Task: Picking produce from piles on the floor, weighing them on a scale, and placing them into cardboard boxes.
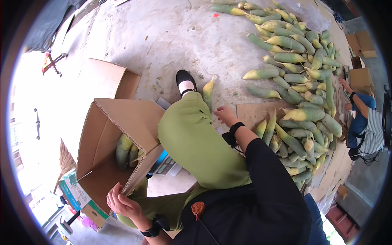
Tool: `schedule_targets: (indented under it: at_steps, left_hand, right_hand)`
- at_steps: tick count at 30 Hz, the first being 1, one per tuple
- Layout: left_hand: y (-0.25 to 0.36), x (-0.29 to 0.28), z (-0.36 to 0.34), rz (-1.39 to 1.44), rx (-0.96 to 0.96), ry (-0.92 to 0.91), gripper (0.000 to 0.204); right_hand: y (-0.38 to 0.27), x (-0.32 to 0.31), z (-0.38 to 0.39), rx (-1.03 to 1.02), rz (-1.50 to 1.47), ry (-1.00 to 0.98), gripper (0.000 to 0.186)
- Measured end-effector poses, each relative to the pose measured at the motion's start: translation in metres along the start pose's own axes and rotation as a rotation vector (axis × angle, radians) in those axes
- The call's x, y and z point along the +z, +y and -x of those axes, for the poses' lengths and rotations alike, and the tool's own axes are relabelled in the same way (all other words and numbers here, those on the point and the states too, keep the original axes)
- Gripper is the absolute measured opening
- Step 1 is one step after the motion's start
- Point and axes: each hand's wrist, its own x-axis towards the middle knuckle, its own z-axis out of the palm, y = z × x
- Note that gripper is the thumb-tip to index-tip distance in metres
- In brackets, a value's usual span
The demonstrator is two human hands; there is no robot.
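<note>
- Packing looks to be the step in hand: green and yellow shoots are being moved from a floor pile into a cardboard box, judging by the few shoots in the box lying at its far end.
- Left hand grips the near edge of the box, fingers curled over the cardboard flap, apparently steadying it.
- Right hand reaches out past the knee, fingers loosely bent and holding nothing; it hovers close to a single shoot lying beside the person's black shoe.
- Next move, as a guess, calls for closing the right hand on that nearest shoot or on one from the big pile, then swinging it across the green-trousered leg into the box, which lies on its side with the opening toward the person.
- Floor is bare grey concrete, stained, with flattened cardboard under part of the pile.
- Second empty box stands behind the first; a straw broom leans at the left, where daylight is very bright.
- Another person in blue crouches at the far right edge near more cartons; what their hands do I cannot tell.
</note>
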Motion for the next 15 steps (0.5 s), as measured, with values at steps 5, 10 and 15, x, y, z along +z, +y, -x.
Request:
schedule_targets:
  at_steps: [5, 10, 15]
  left_hand:
    - [0.002, 0.005, -0.001, 0.044, -0.008, -0.033, 0.043]
    - [-0.001, 0.002, 0.003, 0.020, -0.042, -0.033, 0.045]
    - [0.002, 0.002, 0.000, 0.033, -0.043, -0.029, 0.046]
  right_hand:
    - [0.005, 0.031, -0.024, -0.013, 0.194, 0.094, 0.070]
    - [-0.010, 0.042, -0.031, -0.015, 0.278, 0.076, 0.083]
    - [-0.015, 0.038, -0.024, 0.023, 0.304, 0.097, 0.087]
